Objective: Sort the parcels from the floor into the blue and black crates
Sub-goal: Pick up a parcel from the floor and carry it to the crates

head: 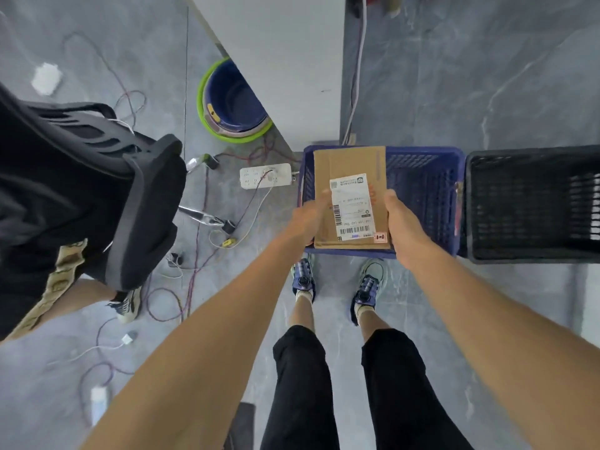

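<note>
**Parcel held over the blue crate**

The parcel (350,198) lies flat, label up, its long axis running away from the person, above the left half of the blue crate (425,190). Left hand (308,219) and right hand (402,219) grip its near side edges, arms outstretched. The black crate (532,203) stands just right.

Left hand (308,219) and right hand (404,222) grip cardboard parcel (349,164) above blue crate (425,186); black crate (532,203) beside it

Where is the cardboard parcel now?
Mid head view, the left hand and right hand hold the parcel over the blue crate, left of the black crate.
</note>
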### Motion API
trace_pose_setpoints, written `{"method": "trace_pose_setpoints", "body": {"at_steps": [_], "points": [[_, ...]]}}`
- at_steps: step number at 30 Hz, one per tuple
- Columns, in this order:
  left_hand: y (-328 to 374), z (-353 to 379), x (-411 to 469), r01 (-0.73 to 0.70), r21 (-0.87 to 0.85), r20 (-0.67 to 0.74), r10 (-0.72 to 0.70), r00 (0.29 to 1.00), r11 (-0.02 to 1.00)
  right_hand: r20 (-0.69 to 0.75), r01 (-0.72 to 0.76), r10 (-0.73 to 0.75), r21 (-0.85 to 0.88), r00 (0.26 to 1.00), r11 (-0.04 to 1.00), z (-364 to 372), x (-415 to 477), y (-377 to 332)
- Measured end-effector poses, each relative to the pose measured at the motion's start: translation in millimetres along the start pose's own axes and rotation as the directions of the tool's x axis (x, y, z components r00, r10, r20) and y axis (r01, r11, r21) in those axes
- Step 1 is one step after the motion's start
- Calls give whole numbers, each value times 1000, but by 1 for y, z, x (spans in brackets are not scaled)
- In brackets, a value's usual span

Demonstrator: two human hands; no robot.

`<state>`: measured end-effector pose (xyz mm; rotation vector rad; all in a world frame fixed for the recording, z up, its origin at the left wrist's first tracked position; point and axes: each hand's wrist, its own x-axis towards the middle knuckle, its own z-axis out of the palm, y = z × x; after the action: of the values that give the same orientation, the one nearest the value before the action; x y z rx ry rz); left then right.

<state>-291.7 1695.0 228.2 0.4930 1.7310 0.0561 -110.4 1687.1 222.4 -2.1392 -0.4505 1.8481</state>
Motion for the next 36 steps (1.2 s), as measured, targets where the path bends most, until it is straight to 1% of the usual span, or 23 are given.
{"method": "trace_pose_setpoints", "body": {"at_steps": [4, 6, 10, 12, 15, 18, 23, 24, 26, 28, 30, 33, 36], "points": [[-1, -1, 64, 38, -36, 38, -37, 999, 999, -42, -48, 49, 24, 998, 999, 29, 69, 9], [-7, 2, 105, 52, -17, 50, -52, 997, 998, -59, -33, 35, 26, 998, 999, 43, 105, 18], [-26, 12, 188, 79, 21, 29, -79, 996, 997, -130, -74, 78, 40, 988, 996, 60, 180, 44], [-24, 17, 209, 79, 26, 49, -80, 996, 997, -164, -93, 95, 20, 982, 995, 64, 211, 54], [-22, 31, 246, 48, 82, 60, -53, 997, 995, -177, -72, 73, 13, 982, 997, 66, 248, 65], [-27, 47, 289, -27, 113, 31, 23, 999, 993, -120, -45, 45, 5, 992, 999, 72, 279, 78], [-75, 74, 390, 7, 69, -102, 0, 995, 998, -100, -21, 20, -11, 995, 1000, 88, 318, 101], [-76, 77, 391, 4, 69, -126, 5, 992, 998, -83, -17, 15, -16, 996, 1000, 92, 326, 104], [-61, 75, 361, 1, 109, -173, 18, 985, 994, -58, -18, 18, 11, 998, 1000, 101, 339, 111], [-49, 75, 332, -74, 202, -152, 105, 983, 977, -51, -7, 9, 40, 999, 999, 106, 351, 116], [-58, 76, 332, -133, 239, -156, 173, 973, 962, -42, 2, -1, 16, 999, 1000, 111, 361, 119], [-71, 76, 351, -134, 236, -155, 174, 972, 962, -33, -18, 17, -28, 999, 999, 116, 374, 123], [-74, 75, 359, -160, 275, -97, 193, 976, 948, -28, -29, 28, -32, 999, 999, 117, 381, 126]]}}
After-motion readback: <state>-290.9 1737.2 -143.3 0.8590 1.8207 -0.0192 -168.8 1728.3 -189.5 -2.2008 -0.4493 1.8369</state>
